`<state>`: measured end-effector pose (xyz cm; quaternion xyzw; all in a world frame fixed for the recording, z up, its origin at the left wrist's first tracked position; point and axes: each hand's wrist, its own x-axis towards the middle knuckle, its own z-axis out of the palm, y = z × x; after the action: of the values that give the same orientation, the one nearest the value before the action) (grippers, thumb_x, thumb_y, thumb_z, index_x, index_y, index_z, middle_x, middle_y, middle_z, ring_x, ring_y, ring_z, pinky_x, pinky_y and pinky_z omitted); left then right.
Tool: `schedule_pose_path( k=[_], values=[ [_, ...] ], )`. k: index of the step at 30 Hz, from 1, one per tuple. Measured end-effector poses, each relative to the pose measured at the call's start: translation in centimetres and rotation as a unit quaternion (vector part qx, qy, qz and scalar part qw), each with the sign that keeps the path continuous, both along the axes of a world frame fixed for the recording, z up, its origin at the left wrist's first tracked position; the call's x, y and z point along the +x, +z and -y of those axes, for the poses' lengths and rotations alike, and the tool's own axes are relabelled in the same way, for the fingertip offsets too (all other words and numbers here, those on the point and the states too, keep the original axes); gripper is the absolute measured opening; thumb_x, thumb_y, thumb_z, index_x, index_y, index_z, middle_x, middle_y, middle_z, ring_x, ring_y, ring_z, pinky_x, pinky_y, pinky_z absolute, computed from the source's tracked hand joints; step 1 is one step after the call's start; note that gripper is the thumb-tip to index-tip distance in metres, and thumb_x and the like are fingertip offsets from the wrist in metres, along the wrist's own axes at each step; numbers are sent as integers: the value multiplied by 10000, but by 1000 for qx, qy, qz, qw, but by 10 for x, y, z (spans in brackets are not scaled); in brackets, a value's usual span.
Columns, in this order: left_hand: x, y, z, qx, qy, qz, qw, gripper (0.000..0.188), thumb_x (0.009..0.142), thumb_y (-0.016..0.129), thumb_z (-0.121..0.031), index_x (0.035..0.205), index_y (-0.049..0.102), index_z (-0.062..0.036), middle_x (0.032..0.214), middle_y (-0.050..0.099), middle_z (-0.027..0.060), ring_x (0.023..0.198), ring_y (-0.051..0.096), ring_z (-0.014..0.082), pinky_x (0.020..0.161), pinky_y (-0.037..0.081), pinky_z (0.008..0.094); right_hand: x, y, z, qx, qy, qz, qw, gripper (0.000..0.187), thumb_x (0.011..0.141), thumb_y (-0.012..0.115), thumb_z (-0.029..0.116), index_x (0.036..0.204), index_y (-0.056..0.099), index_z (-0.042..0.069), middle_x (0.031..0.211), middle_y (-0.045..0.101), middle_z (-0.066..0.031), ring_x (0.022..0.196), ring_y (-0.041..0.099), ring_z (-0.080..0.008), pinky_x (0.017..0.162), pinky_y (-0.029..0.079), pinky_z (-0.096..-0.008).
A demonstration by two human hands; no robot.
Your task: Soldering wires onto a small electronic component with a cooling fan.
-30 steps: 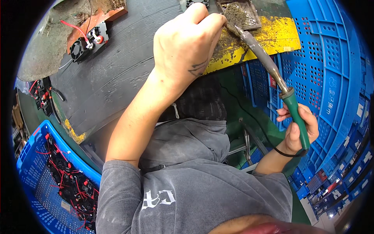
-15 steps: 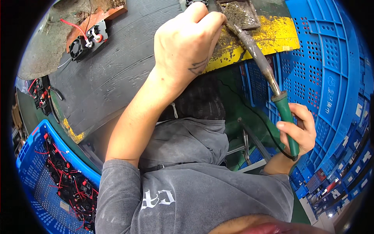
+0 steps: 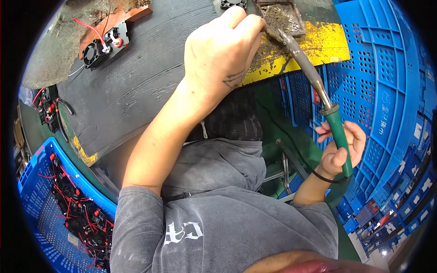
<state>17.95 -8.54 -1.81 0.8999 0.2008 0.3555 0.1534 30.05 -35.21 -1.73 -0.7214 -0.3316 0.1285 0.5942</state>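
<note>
My right hand [image 3: 343, 148] holds a soldering iron [image 3: 334, 123] by its green handle, the fingers loosely round it. The metal shaft slants up and left, its tip beside a brownish, crumbly pad [image 3: 276, 19] in a shallow tray [image 3: 298, 27]. My left hand [image 3: 223, 50] is closed over the bench's front edge, thumb and finger pinched beside that pad. Whatever the pinch holds is hidden by the hand. Left of it on the bench lies a small fan [image 3: 90, 53] on a dark plate with red wire and metal terminals.
A dark bench mat [image 3: 136, 86] covers the worktop, with worn yellow edging [image 3: 318, 43] at right. Another fan [image 3: 233, 4] lies at the far edge. A blue crate [image 3: 50, 218] at lower left contains several wired black parts [image 3: 82, 209]. Blue perforated crates [image 3: 364, 68] stand at right.
My right hand has changed its hold on the handle, its fingers now spread wider and the wrist lower. The iron has shifted slightly. My left hand stays pinched by the pad.
</note>
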Motion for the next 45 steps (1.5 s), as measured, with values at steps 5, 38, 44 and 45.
schedule_pose_path(
  k=[5, 38, 44, 45],
  values=[
    [0, 1, -1, -5, 1, 4, 1000, 119, 808, 695, -49, 907, 644, -90, 730, 533, 103, 589, 584, 289, 538, 481, 360, 2, 1, 13, 2, 21, -93, 995, 562, 917, 678, 451, 1086, 512, -58, 845, 694, -268, 610, 680, -269, 471, 506, -284],
    [4, -23, 1, -26, 19, 22, 999, 130, 815, 765, -123, 933, 711, -134, 768, 588, 24, 661, 622, 203, 600, 512, 306, 36, 60, -6, -74, 243, 343, 904, 422, 853, 767, 226, 1104, 664, -97, 878, 683, -246, 759, 686, -332, 662, 562, -374],
    [2, -24, 1, -21, 18, 24, 999, 136, 814, 765, -116, 939, 716, -130, 773, 593, 29, 656, 623, 204, 591, 509, 305, 24, 14, 6, 37, 146, 107, 983, 419, 927, 687, 325, 1157, 586, -11, 937, 627, -220, 705, 611, -250, 512, 494, -303],
    [2, -24, 0, -22, 19, 23, 999, 136, 813, 765, -115, 938, 715, -128, 773, 592, 29, 653, 622, 205, 589, 508, 305, 24, 13, 7, 30, 156, 92, 983, 387, 928, 684, 310, 1153, 584, 11, 944, 609, -200, 704, 594, -229, 488, 481, -294]
  ],
)
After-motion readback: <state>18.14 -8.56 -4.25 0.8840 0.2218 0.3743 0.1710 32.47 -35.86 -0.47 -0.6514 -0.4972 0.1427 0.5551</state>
